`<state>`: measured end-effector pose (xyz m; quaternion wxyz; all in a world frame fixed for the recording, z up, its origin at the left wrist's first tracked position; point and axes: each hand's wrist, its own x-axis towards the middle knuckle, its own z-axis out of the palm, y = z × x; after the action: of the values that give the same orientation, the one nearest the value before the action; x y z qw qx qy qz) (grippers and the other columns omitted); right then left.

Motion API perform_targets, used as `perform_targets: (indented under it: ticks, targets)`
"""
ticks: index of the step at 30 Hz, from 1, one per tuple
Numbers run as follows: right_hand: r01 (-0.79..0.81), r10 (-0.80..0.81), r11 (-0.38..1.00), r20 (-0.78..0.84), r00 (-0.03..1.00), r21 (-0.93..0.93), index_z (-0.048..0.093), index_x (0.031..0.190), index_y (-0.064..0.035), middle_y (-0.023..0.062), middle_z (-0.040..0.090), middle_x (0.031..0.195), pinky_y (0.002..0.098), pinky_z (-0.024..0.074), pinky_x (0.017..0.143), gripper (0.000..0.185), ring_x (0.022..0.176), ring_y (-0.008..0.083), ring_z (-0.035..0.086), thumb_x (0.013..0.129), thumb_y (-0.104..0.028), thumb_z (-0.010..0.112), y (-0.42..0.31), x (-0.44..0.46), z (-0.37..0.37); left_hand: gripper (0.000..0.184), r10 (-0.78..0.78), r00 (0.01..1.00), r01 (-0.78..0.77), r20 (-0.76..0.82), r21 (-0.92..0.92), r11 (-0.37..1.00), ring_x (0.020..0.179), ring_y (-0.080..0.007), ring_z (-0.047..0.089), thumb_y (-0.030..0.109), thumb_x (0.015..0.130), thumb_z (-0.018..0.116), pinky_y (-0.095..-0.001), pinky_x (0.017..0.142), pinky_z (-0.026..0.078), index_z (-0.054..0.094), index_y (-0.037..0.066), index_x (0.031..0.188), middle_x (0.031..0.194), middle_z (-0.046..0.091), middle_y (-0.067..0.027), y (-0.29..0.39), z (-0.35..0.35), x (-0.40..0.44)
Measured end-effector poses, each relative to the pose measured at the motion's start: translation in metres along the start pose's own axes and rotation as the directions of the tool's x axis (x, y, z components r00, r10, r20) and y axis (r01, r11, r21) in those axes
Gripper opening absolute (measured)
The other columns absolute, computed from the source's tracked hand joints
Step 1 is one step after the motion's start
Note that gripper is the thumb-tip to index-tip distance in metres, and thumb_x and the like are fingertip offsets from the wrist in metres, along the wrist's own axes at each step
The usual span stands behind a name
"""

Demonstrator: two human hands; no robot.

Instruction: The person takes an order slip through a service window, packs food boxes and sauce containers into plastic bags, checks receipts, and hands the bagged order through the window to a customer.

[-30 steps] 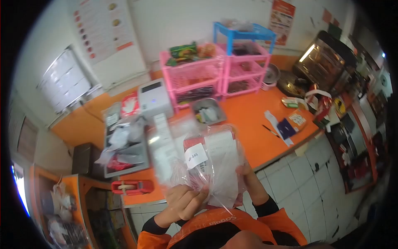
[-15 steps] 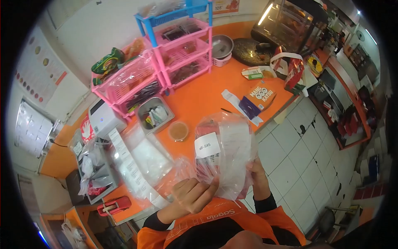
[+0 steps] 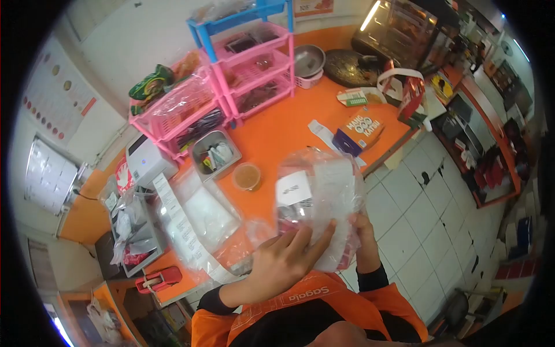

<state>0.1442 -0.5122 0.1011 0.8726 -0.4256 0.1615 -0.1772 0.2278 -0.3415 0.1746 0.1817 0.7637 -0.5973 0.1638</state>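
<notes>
A clear plastic bag (image 3: 338, 202) is held up in front of my body, over the orange counter's front edge. Through the plastic show a white label (image 3: 293, 188), a pale paper slip and something dark red that I cannot make out. My right hand (image 3: 365, 234) grips the bag's right side, thumb in front and the other fingers mostly hidden behind. My left hand (image 3: 289, 257) lies across the bag's lower front with its fingers stretched out. Left of the bag, a round tub of brown sauce (image 3: 247, 176) stands on the counter.
On the orange counter (image 3: 277, 130) are a metal tray of sachets (image 3: 214, 154), a long receipt strip (image 3: 182, 228), a printer (image 3: 149, 162) and a red tape dispenser (image 3: 159, 280). A Mang Katsu box (image 3: 361, 128) lies at the right. Pink racks (image 3: 257, 75) stand behind.
My left hand has gone from a closed grip on the bag's lower left to stretched fingers across its front. The bag has shifted slightly right and tilted, its label now blurred.
</notes>
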Motion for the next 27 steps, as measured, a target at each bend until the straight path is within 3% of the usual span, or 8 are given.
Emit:
perform_targets:
  ticks: [3, 6, 8, 14, 18, 20, 24, 27]
  targets:
    - [-0.036, 0.028, 0.992, -0.070, 0.997, -0.123, 0.027, 0.140, -0.0015, 0.0154, 0.044, 0.129, 0.0367, 0.0412, 0.097, 0.080, 0.117, 0.0256, 0.047, 0.072, -0.024, 0.062, 0.015, 0.017, -0.041, 0.070, -0.023, 1.000, 0.022, -0.004, -0.013, 1.000, 0.053, -0.0120, 0.049, 0.012, 0.065, 0.064, -0.0266, 0.045, 0.043, 0.049, 0.010, 0.133, 0.068, 0.042, -0.0014, -0.002, 0.026, -0.004]
    - [-0.243, 0.237, 0.968, -0.085, 0.968, -0.068, 0.032, 0.137, -0.0005, 0.0170, 0.049, 0.124, 0.0411, 0.0471, 0.092, 0.074, 0.108, 0.0285, 0.055, 0.075, -0.030, 0.060, 0.049, 0.047, -0.103, 0.077, -0.043, 0.993, 0.088, 0.114, -0.433, 0.897, 0.102, -0.0286, 0.056, 0.032, 0.082, 0.062, -0.0419, 0.090, 0.044, 0.026, 0.000, 0.142, 0.110, 0.055, -0.0169, -0.007, 0.033, -0.027]
    - [-0.320, 0.319, 0.947, 0.031, 0.947, 0.039, 0.034, 0.136, -0.0010, 0.0177, 0.049, 0.124, 0.0420, 0.0476, 0.091, 0.072, 0.107, 0.0292, 0.055, 0.076, -0.034, 0.059, 0.071, 0.073, -0.117, 0.079, -0.041, 0.985, 0.118, 0.169, -0.473, 0.873, 0.114, -0.0304, 0.048, 0.033, 0.083, 0.062, -0.0443, 0.097, 0.036, 0.022, 0.003, 0.144, 0.125, 0.046, -0.0177, -0.018, 0.018, -0.043]
    - [-0.025, 0.083, 0.960, 0.199, 0.976, -0.279, 0.030, 0.140, -0.0023, 0.0138, 0.038, 0.139, 0.0425, 0.0365, 0.102, 0.074, 0.122, 0.0290, 0.045, 0.081, -0.035, 0.059, 0.151, 0.180, -0.138, 0.076, -0.330, 0.865, 0.495, 0.378, -0.531, 0.687, 0.133, -0.0319, 0.031, 0.031, 0.086, 0.059, -0.0519, 0.109, 0.021, 0.018, 0.006, 0.145, 0.146, 0.028, -0.0166, -0.056, 0.009, -0.126]
    - [-0.143, 0.250, 0.498, -0.016, 0.968, -0.855, 0.045, 0.130, -0.0027, 0.0167, 0.043, 0.130, 0.0423, 0.0332, 0.101, 0.047, 0.118, 0.0303, 0.043, 0.086, -0.017, 0.056, 0.145, 0.217, -0.138, 0.068, -0.606, 0.769, 0.620, 0.204, -0.466, 0.630, 0.128, -0.0315, 0.037, 0.022, 0.086, 0.061, -0.0455, 0.106, 0.027, 0.027, 0.007, 0.142, 0.143, 0.035, -0.0149, -0.093, -0.018, -0.187]
    - [0.296, -0.149, -0.256, 0.340, 0.928, -0.920, 0.049, 0.124, -0.0004, 0.0192, 0.049, 0.120, 0.0418, 0.0342, 0.098, 0.041, 0.111, 0.0311, 0.047, 0.087, -0.017, 0.057, 0.138, 0.222, -0.148, 0.062, -0.768, 0.639, 0.700, 0.044, -0.448, 0.557, 0.125, -0.0307, 0.041, 0.016, 0.084, 0.063, -0.0411, 0.105, 0.029, 0.034, 0.006, 0.139, 0.139, 0.041, -0.0148, -0.116, -0.035, -0.230]
    - [0.454, -0.629, 0.066, 0.316, 0.711, -0.889, 0.050, 0.122, 0.0002, 0.0153, 0.054, 0.114, 0.0394, 0.0374, 0.095, 0.038, 0.106, 0.0291, 0.051, 0.088, -0.016, 0.058, 0.092, 0.215, 0.016, 0.044, -0.824, 0.360, 0.851, -0.437, -0.209, 0.482, 0.102, -0.0315, 0.057, 0.002, 0.082, 0.059, -0.0394, 0.085, 0.045, 0.048, 0.002, 0.125, 0.117, 0.057, -0.0161, -0.185, -0.075, -0.316]
    - [0.646, -0.431, 0.279, 0.509, 0.745, -0.710, 0.055, 0.116, -0.0018, 0.0118, 0.056, 0.111, 0.0373, 0.0398, 0.092, 0.030, 0.103, 0.0251, 0.054, 0.086, -0.008, 0.057, 0.101, 0.155, 0.211, 0.027, -0.786, 0.128, 0.876, -0.604, -0.302, 0.375, 0.093, -0.0316, 0.060, -0.001, 0.083, 0.054, -0.0383, 0.078, 0.047, 0.059, 0.002, 0.109, 0.099, 0.062, -0.0165, -0.255, -0.083, -0.381]
